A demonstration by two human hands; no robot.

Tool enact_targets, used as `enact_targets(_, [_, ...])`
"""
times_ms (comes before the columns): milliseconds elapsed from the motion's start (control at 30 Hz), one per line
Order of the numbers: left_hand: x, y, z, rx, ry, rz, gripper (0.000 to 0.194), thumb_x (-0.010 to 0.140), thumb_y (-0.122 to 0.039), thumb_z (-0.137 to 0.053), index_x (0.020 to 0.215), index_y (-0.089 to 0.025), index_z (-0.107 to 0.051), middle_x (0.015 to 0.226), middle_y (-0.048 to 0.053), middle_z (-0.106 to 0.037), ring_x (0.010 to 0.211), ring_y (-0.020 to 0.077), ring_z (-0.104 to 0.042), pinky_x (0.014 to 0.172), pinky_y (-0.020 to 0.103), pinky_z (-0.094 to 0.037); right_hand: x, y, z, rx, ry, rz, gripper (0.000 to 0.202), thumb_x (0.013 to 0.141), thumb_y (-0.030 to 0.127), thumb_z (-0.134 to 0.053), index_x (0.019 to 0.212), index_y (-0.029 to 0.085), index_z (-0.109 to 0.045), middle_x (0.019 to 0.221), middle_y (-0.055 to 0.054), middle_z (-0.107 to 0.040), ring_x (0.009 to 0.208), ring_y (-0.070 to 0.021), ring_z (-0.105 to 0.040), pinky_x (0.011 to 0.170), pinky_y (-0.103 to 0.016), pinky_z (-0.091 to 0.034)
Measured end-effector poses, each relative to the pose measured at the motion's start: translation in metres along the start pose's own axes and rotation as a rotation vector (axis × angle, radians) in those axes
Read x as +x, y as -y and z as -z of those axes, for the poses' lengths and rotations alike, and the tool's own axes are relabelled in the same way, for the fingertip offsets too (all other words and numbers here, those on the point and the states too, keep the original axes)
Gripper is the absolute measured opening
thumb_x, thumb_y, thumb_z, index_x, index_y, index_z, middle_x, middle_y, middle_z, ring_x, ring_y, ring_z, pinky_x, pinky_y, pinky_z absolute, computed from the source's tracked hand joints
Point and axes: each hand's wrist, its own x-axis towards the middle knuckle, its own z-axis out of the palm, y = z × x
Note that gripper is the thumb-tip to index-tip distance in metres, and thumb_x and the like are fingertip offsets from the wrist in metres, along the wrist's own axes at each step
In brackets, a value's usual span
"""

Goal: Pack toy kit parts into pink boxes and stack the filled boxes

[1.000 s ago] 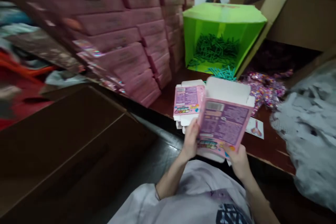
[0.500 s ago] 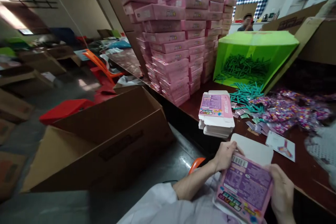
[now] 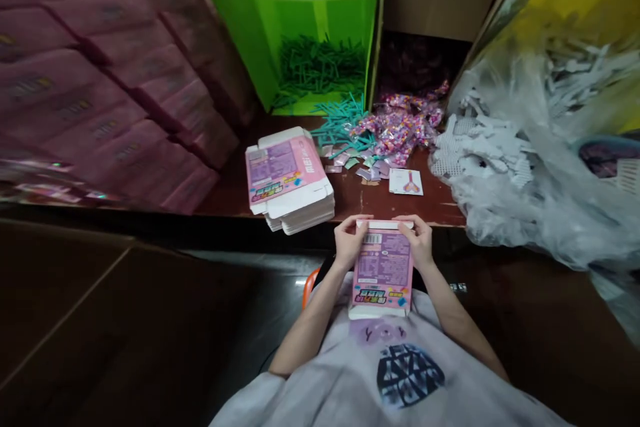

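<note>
Between my two hands is a pink and purple carton (image 3: 384,267), its printed back with the barcode facing up. My left hand (image 3: 350,240) grips its far left corner, and my right hand (image 3: 419,239) grips the far right corner. Both sets of fingers are closed along the far edge, by a narrow white flap. The carton's near end rests close to my shirt. Just beyond my left hand, a stack of flattened cartons (image 3: 287,170) lies at the table's edge. Past my right hand sits a white leaflet (image 3: 405,182) with a pink figure on it.
Pink boxes (image 3: 135,73) are piled high at left. A green bin (image 3: 240,20) holds teal sticks (image 3: 323,63), more spilling out front. Colourful bead packets (image 3: 405,127), small sachets (image 3: 367,167) and white perforated pieces (image 3: 480,147) lie on the brown table (image 3: 435,203). Clear plastic (image 3: 540,213) hangs at right.
My view has swung right and down. The carton's wide white far flap, raised before, is now folded in to a narrow strip. My right hand has moved from its side to the far corner.
</note>
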Motion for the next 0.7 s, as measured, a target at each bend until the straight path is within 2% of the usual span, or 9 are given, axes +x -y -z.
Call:
enact_targets(133, [0.003,0.002,0.0,0.08,0.047,0.002,0.024,0.075,-0.036,-0.07,0.083,-0.014,-0.074,0.087,0.009,-0.075,0.079,0.018,-0.067,0.072,0.027,-0.05,0.004,-0.004,0.002,0.112,0.013,-0.008,0.015,0.071,0.033,-0.071,0.07,0.02,-0.064,0.092,-0.006,-0.074,0.088,-0.0218,-0.068,0.081,-0.034,-0.05])
enact_targets(233, [-0.002,0.003,0.0,0.107,0.092,-0.056,0.024,0.079,-0.038,-0.068,0.073,-0.015,-0.071,0.08,0.008,-0.073,0.077,0.0181,-0.067,0.073,0.028,-0.05,-0.004,-0.008,0.003,0.079,0.002,-0.005,0.031,0.074,0.038,-0.069,0.054,0.019,-0.056,0.089,-0.006,-0.074,0.081,-0.021,-0.067,0.078,-0.034,-0.049])
enact_targets(333, [-0.016,0.001,-0.001,0.125,0.128,-0.104,0.038,0.084,-0.041,-0.061,0.056,-0.016,-0.058,0.083,0.009,-0.072,0.081,0.0196,-0.067,0.076,0.03,-0.049,-0.007,-0.007,0.008,-0.035,0.036,-0.036,0.034,0.08,0.046,-0.064,0.058,0.019,-0.063,0.084,-0.007,-0.074,0.079,-0.0221,-0.067,0.077,-0.034,-0.05])
enact_targets(433, [-0.031,-0.02,-0.012,0.276,-0.001,-0.082,0.028,0.089,-0.039,-0.054,0.072,-0.017,-0.058,0.089,0.008,-0.068,0.083,0.0183,-0.064,0.078,0.03,-0.048,0.025,-0.002,0.021,-0.159,0.012,0.007,0.039,0.085,0.052,-0.055,0.072,0.019,-0.07,0.087,-0.009,-0.073,0.081,-0.0228,-0.066,0.078,-0.036,-0.051])
enact_targets(500, [-0.034,-0.047,-0.033,0.349,-0.005,-0.146,0.02,0.091,-0.036,-0.048,0.092,-0.018,-0.058,0.094,0.008,-0.067,0.085,0.0185,-0.063,0.08,0.03,-0.047,0.067,0.003,0.03,-0.35,-0.149,0.132,0.041,0.085,0.053,-0.053,0.078,0.017,-0.071,0.096,-0.011,-0.071,0.089,-0.0239,-0.063,0.086,-0.039,-0.049])
enact_targets(567, [-0.031,-0.072,-0.062,0.399,0.237,-0.3,0.022,0.089,-0.035,-0.047,0.097,-0.018,-0.059,0.096,0.01,-0.067,0.089,0.0215,-0.063,0.084,0.033,-0.048,0.113,0.005,0.036,-0.637,-0.275,0.144,0.043,0.084,0.053,-0.055,0.092,0.014,-0.071,0.111,-0.017,-0.066,0.105,-0.0278,-0.056,0.097,-0.044,-0.042])
enact_targets(600, [-0.028,-0.08,-0.078,0.451,0.452,-0.386,0.021,0.085,-0.035,-0.051,0.091,-0.018,-0.061,0.092,0.011,-0.067,0.09,0.024,-0.064,0.086,0.035,-0.048,0.132,0.004,0.037,-0.787,-0.254,0.071,0.044,0.08,0.051,-0.061,0.098,0.011,-0.07,0.118,-0.02,-0.062,0.111,-0.031,-0.052,0.099,-0.048,-0.039])
enact_targets(633, [-0.026,-0.082,-0.094,0.532,0.679,-0.452,0.019,0.079,-0.036,-0.056,0.083,-0.018,-0.063,0.085,0.012,-0.067,0.089,0.0268,-0.064,0.086,0.038,-0.048,0.148,0.003,0.036,-0.912,-0.204,0.019,0.046,0.078,0.049,-0.065,0.103,0.01,-0.069,0.124,-0.022,-0.057,0.117,-0.0335,-0.047,0.101,-0.051,-0.036])
enact_targets(700, [-0.028,-0.066,-0.119,0.736,1.103,-0.536,0.013,0.064,-0.031,-0.066,0.061,-0.019,-0.061,0.066,0.012,-0.065,0.078,0.0315,-0.065,0.078,0.042,-0.05,0.165,-0.002,0.033,-1.064,-0.1,-0.052,0.046,0.076,0.043,-0.069,0.11,0.011,-0.067,0.132,-0.021,-0.051,0.122,-0.036,-0.041,0.101,-0.052,-0.035])
